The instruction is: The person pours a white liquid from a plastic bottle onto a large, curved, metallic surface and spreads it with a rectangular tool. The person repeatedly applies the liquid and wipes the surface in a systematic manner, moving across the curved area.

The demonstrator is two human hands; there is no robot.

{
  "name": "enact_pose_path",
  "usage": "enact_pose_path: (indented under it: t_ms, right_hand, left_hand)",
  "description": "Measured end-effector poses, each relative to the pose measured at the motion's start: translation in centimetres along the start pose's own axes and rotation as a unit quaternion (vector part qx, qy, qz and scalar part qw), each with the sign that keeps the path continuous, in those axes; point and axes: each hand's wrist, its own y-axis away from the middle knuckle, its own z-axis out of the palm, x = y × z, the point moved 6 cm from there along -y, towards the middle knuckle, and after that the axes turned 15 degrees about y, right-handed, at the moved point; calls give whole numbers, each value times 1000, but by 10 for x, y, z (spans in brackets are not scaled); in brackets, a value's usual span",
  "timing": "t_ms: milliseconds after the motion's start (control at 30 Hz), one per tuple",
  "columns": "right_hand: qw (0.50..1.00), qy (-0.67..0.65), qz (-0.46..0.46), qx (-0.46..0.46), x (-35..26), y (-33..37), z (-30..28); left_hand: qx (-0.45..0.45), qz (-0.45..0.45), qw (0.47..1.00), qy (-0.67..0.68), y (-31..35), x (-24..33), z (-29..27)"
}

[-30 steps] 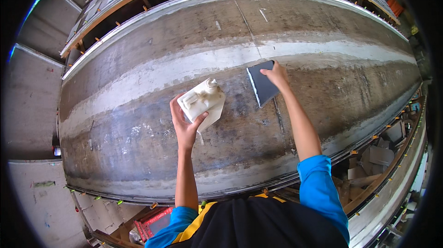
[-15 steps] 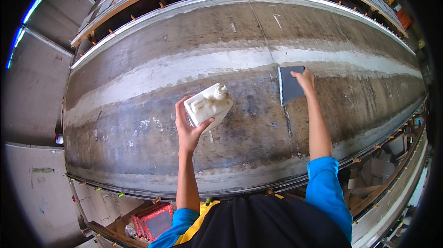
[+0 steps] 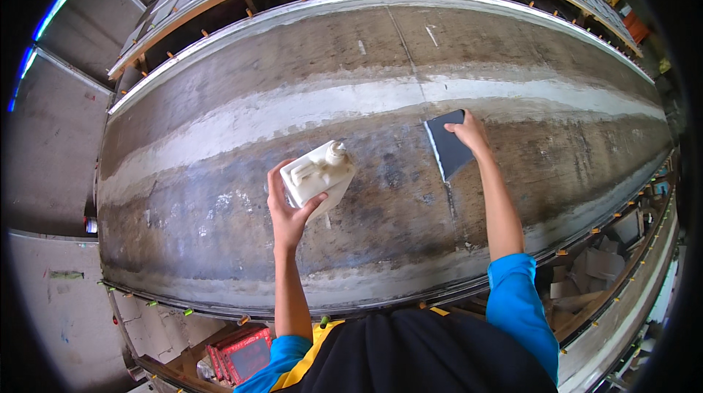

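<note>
My left hand (image 3: 288, 206) is wrapped round a white plastic jug (image 3: 322, 182), held tilted above the long table (image 3: 366, 232), its spout toward the upper right. A dark grey flat spreader (image 3: 449, 146) is gripped at its upper right corner by my right hand (image 3: 469, 132), thumb on top. White paste lines the spreader's left edge. Whether that edge touches the table cannot be made out. The tabletop is stained brown and grey, with a broad whitish band (image 3: 293, 111) running along its length.
Behind the table stands a wooden rack (image 3: 242, 1) bearing pale tiles, pegs along the edges. Red boxes (image 3: 245, 353) lie beneath the near edge at lower left. Cardboard scraps (image 3: 589, 268) fill a shelf at lower right. Large grey panels (image 3: 55, 151) stand at the left.
Both hands have shifted a little left and toward me, the jug and the spreader with them. The spreader has turned slightly. The whole view has moved a little.
</note>
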Motion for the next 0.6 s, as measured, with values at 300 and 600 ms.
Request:
enact_pose_path:
  t_ms: [300,600]
  right_hand:
    - [995,73,-19,62,-12,-4,-32]
    - [860,220,-422,185,-39,73,28]
  left_hand:
    - [-4,-5,1000,-26,-6,-14,2]
    - [-4,1,1000,-24,-21,-15,21]
